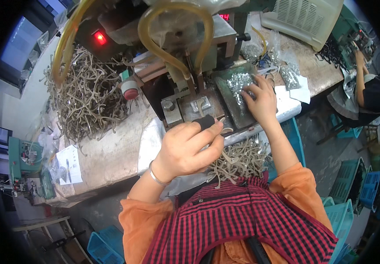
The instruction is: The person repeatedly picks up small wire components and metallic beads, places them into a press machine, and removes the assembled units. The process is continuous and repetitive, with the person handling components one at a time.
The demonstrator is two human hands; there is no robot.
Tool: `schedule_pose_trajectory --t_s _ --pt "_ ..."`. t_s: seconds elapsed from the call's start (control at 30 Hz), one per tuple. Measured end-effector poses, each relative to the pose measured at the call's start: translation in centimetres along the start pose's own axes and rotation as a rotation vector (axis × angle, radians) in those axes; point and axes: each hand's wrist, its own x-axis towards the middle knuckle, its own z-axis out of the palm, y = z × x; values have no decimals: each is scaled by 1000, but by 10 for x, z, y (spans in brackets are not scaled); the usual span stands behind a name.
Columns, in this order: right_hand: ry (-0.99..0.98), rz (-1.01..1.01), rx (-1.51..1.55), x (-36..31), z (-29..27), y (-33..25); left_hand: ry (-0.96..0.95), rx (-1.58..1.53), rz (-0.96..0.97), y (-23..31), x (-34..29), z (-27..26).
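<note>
Where hands (187, 149) work, stained bench (106, 156), grey floor (315, 154)

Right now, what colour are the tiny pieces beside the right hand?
The tiny pieces look silvery in the head view.

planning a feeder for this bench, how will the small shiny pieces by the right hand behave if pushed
The small shiny pieces probably weigh little each, being tiny beside the right hand. Pushed, they would likely slide and scatter, as they lie spread across the dark tray. Their metallic glint suggests stiffness, though single shapes are too small to make out.
</note>
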Motion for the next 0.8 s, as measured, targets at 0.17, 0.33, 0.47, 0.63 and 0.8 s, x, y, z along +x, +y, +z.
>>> schedule_pose_trajectory --t_s 0.17,0.33,0.47,0.63,0.8 --pt "7 -37 67 1 5 1 20 -113 -90 -1 2 -5" --pt "-67 -10 6 9 7 0 65 -149 -148 14 -15 1" --pt "41 -97 86 2 2 7 55 102 -384 34 -65 -18" --pt "28 -50 237 11 -6 -16 203 473 -599 -75 -117 -41" --pt "27 48 310 21 -7 -32 -646 875 -400 -182 -159 -7"
